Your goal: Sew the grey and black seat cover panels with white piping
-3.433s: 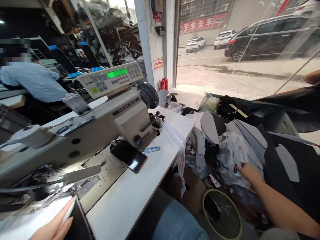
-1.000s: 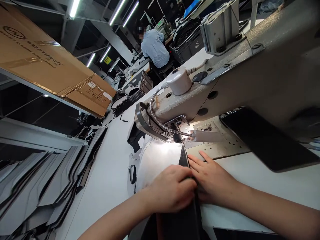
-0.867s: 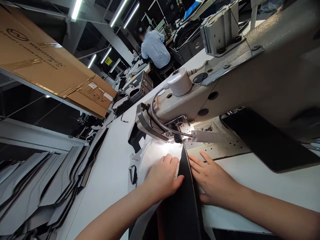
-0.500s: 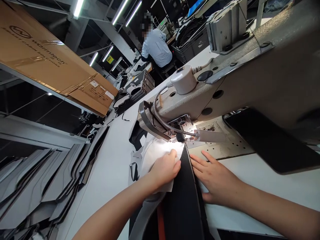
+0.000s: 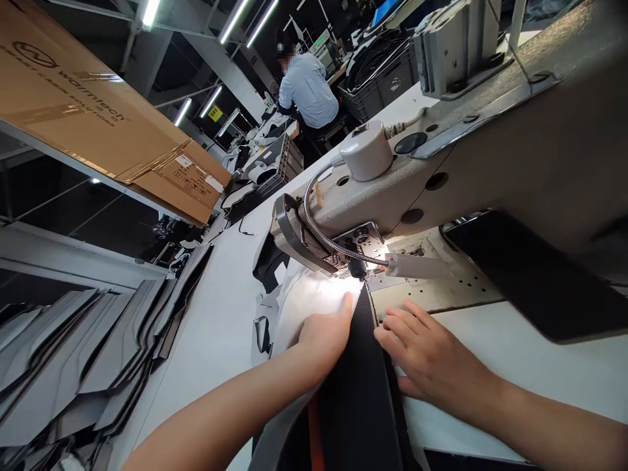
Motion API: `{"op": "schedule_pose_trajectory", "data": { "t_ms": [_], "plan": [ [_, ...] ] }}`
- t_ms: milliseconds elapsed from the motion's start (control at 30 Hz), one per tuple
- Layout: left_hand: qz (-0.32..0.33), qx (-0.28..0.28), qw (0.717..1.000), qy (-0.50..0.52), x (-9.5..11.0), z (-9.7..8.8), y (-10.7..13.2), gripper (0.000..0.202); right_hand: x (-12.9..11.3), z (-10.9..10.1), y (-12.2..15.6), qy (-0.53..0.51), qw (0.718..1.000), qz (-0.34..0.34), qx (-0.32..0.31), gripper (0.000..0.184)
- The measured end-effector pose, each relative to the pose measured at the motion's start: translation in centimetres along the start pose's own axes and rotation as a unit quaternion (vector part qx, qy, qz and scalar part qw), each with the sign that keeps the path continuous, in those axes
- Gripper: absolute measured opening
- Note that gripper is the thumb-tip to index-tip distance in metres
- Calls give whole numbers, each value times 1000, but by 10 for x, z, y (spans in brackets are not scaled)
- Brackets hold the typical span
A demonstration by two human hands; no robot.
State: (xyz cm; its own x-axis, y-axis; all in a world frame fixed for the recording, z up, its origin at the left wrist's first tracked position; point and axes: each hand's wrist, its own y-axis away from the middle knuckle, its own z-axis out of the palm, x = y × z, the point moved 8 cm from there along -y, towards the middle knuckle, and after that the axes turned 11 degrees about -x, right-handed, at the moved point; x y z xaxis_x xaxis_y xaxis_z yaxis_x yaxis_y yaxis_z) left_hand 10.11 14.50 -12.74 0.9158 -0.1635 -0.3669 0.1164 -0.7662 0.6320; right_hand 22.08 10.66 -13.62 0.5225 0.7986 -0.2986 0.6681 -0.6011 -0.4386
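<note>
A sewing machine (image 5: 373, 196) stands with its lit needle area over a white fabric piece (image 5: 304, 294) and a long black fabric strip (image 5: 360, 392). My left hand (image 5: 326, 340) is closed on the white fabric, beside the strip. Its thumb points toward the needle, and its other fingers are mostly hidden. On the strip's right edge rest the fingertips of my right hand (image 5: 426, 347). Those fingers are bent and slightly apart, with the thumb lower down. An orange-red band (image 5: 315, 435) shows along the strip's left side.
A phone-like black slab (image 5: 534, 275) leans at the machine's right. Stacked grey panels (image 5: 112, 340) lie at left, below a cardboard box (image 5: 98, 98) on a shelf. Fabric scraps (image 5: 262, 333) sit left of the white piece. Farther back, a person (image 5: 309, 88) sits near crates (image 5: 282, 167).
My left hand has turned, its thumb now stretched forward and its fingers lower. My right hand's fingers have bent from lying flat. The view has shifted slightly.
</note>
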Motion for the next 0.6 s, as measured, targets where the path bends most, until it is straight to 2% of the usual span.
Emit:
{"op": "schedule_pose_trajectory", "data": {
  "t_ms": [67,133,200,267,367,467,600],
  "plan": [
    [-50,-82,995,-31,-7,7,1,77,-16,-4,5,30,997,-65,35,36],
    [-77,-132,987,-45,-11,11,3,84,-31,0,11,47,991,-120,39,35],
    [-46,-119,991,-49,-7,8,5,88,-39,9,14,52,989,-139,21,34],
    [35,-78,995,-41,2,3,6,86,-42,13,14,59,989,-137,12,37],
    [128,-29,991,-8,8,0,8,71,-43,12,13,67,987,-143,3,38],
    [117,-28,992,-23,2,5,6,74,-42,7,12,62,985,-161,-10,37],
    [90,-74,993,-22,-4,11,3,89,-45,4,13,55,984,-172,-5,37]
  ]
}}
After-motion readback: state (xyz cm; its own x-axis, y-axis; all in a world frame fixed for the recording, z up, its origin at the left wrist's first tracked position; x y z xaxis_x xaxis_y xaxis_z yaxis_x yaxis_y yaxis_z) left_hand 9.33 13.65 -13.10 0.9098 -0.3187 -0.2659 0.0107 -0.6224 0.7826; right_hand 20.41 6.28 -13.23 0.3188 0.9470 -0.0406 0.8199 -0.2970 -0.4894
